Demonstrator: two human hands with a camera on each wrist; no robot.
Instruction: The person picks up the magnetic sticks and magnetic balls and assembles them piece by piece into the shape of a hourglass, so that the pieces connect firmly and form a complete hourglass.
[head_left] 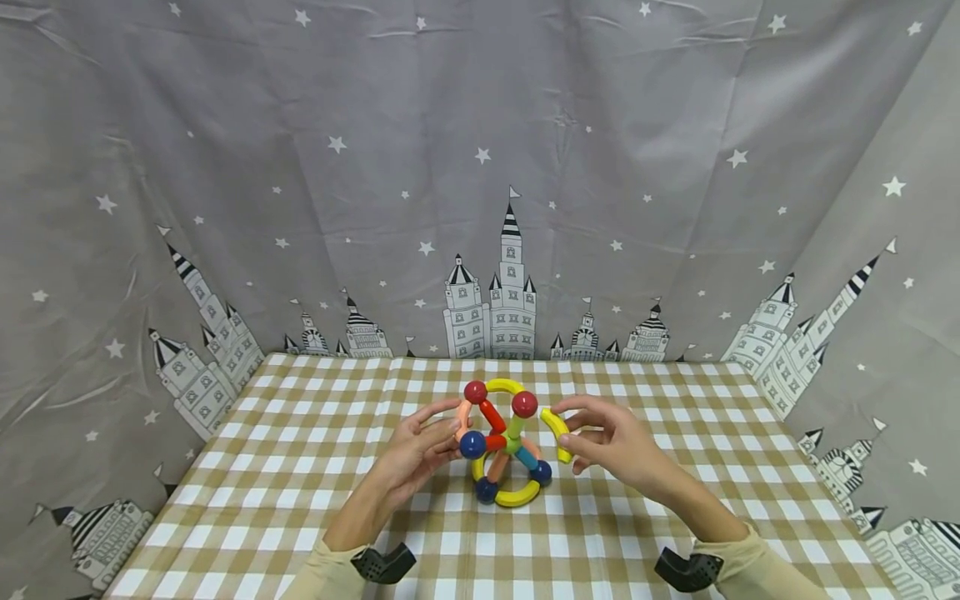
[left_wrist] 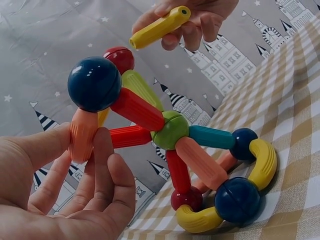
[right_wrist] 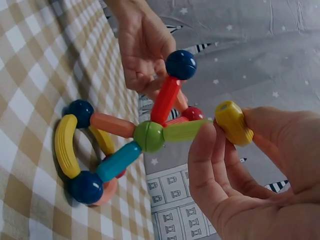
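Observation:
A model of magnetic rods and balls stands on the table, rods radiating from a green ball [left_wrist: 170, 131]. Its base is a ring of curved rods and balls, including a yellow curved rod [right_wrist: 66, 147]. My left hand [head_left: 411, 454] pinches a salmon curved rod [left_wrist: 83, 134] on the model's upper left, under a blue ball [left_wrist: 94, 84]. At the right, my right hand [head_left: 618, 442] pinches a loose yellow curved rod [head_left: 557, 435] between thumb and fingers, apart from the model. Near it is a red ball [head_left: 525, 405] atop a light green rod [left_wrist: 142, 89].
A brown-and-white checked cloth [head_left: 300, 450] covers the table. Behind it and at both sides hangs a grey curtain [head_left: 480, 108] printed with stars and castles. Dark wrist-worn devices sit on the left cuff [head_left: 384, 564] and the right cuff [head_left: 688, 570].

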